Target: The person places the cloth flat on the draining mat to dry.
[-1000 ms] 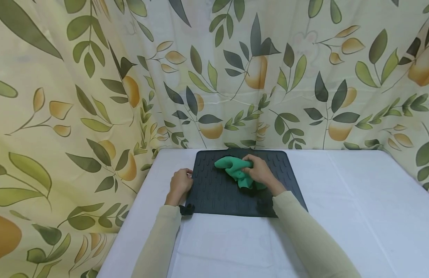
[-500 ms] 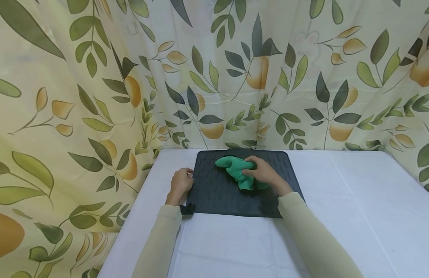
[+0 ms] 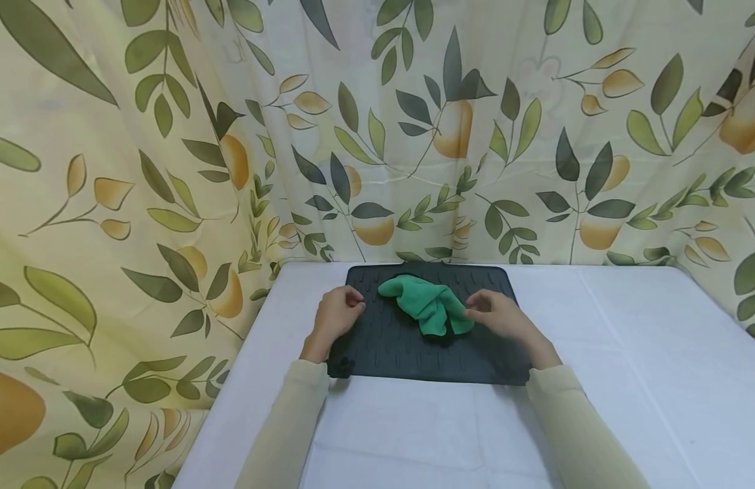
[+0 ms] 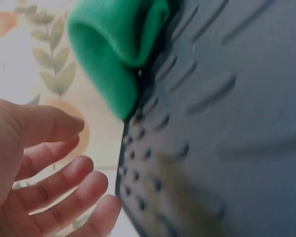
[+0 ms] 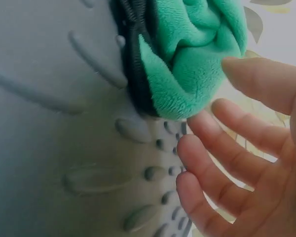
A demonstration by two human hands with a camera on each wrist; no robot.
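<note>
A crumpled green cloth (image 3: pixel 423 302) lies on the dark ridged mat (image 3: pixel 377 356), its fuzzy folds showing close up in the right wrist view. My left hand (image 3: pixel 339 314) hovers over the mat's left edge, apart from the cloth. In the left wrist view its fingers (image 4: pixel 74 182) are loosely bent with nothing between them. At the cloth's right end is my right hand (image 3: pixel 502 316), thumb and fingers spread apart. The right wrist view has its fingertips (image 5: pixel 200 126) right by the cloth's edge, not wrapped round it.
The mat rests on a table with a white cover (image 3: pixel 622 380). Behind and to the left hangs a curtain (image 3: pixel 524 204) printed with leaves and fruit. A small black piece (image 3: pixel 341 367) sits at the mat's front left corner.
My right hand has let go of the green cloth and moved right. My left hand has shifted up and right from beside the mat to over its edge. The cloth stays on the mat.
</note>
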